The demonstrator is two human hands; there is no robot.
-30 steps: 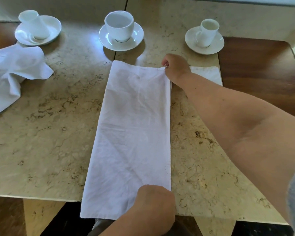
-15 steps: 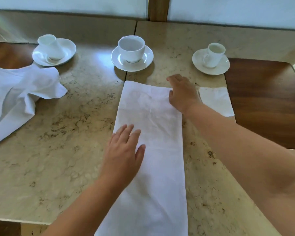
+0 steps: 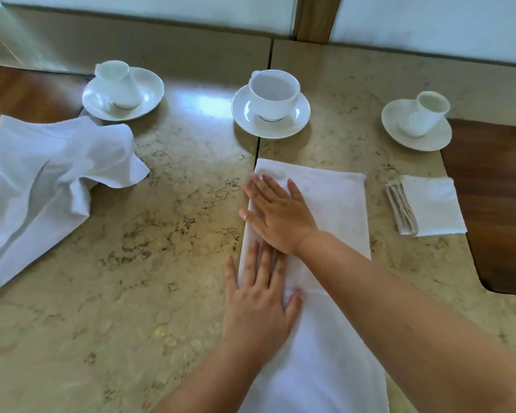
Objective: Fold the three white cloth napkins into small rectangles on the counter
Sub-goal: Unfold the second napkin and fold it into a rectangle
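The fingers of the right hand (image 3: 280,216) lie straight and spread, flat on the far part of a long folded napkin (image 3: 325,222). Just nearer, the left hand (image 3: 258,305) presses the same strip with its fingers also straight, holding nothing. I judge this napkin is about half done: it is a narrow band and not yet a small rectangle. To the right of the fingers lies a finished folded napkin (image 3: 429,205). Well to the left, a crumpled napkin (image 3: 48,180) waits unfolded on the counter (image 3: 149,293).
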